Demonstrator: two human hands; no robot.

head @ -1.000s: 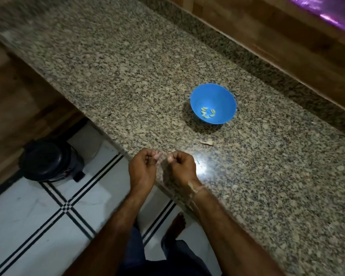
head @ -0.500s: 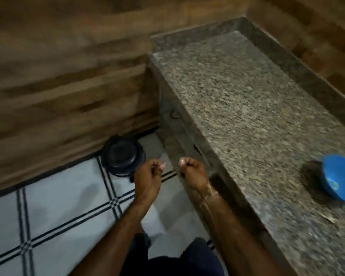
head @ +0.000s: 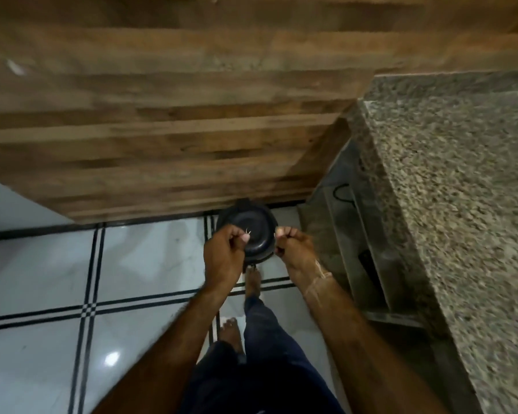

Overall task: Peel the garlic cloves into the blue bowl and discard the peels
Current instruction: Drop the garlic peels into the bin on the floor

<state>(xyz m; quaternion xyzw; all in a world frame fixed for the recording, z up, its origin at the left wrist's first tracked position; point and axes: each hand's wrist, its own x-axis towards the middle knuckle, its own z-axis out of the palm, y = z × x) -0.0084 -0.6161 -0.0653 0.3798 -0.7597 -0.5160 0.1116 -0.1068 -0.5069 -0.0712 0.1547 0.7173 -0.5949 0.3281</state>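
Both hands have swung away from the granite worktop (head: 461, 204) and now hang over the closed lid of the black pedal bin (head: 256, 231) on the tiled floor (head: 138, 264). Left hand (head: 223, 253) has its fingers curled in, thumb and forefinger pinching a tiny pale sliver of garlic peel (head: 247, 233) right above the lid. Right hand (head: 293, 249) is curled up tight too, but I can't tell if it's holding anything. One bare foot (head: 253, 282) sits just in front of the bin.

Left hand (head: 222, 258) and right hand (head: 295, 252) are hiding part of black bin (head: 256, 225); left is pinching pale sliver (head: 247, 233), too tiny to identify; right's curled fingers are hiding any contents.
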